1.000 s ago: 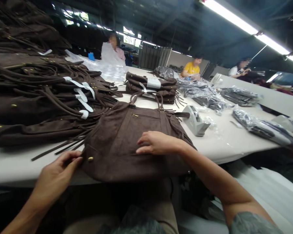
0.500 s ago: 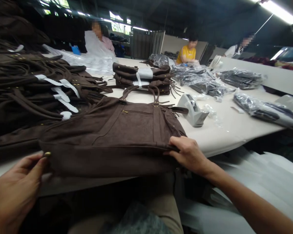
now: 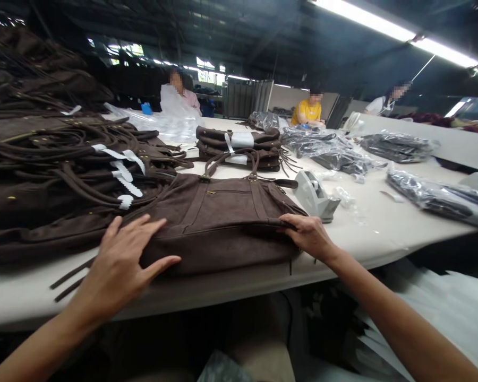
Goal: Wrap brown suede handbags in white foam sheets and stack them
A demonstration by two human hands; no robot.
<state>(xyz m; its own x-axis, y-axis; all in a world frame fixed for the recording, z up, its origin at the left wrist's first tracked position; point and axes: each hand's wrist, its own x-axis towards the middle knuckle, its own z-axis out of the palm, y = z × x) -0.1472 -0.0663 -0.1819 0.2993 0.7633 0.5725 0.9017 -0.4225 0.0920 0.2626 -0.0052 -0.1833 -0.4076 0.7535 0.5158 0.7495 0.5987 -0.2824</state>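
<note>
The brown bag (image 3: 227,204) lies on the white table (image 3: 366,244), its base facing the near edge; the right hand (image 3: 307,234) pinches it near the right corner, thumb and fingers closed on the cloth; the left hand (image 3: 123,268) is spread over the left end, gripping nothing — how hard it presses I cannot tell; with only 1 hand gripping, a sharp tug could skew the bag or drag it over the edge; a leftward shove might disturb the pile of bags (image 3: 27,199); a rightward one could knock the tape dispenser (image 3: 316,200).
</note>
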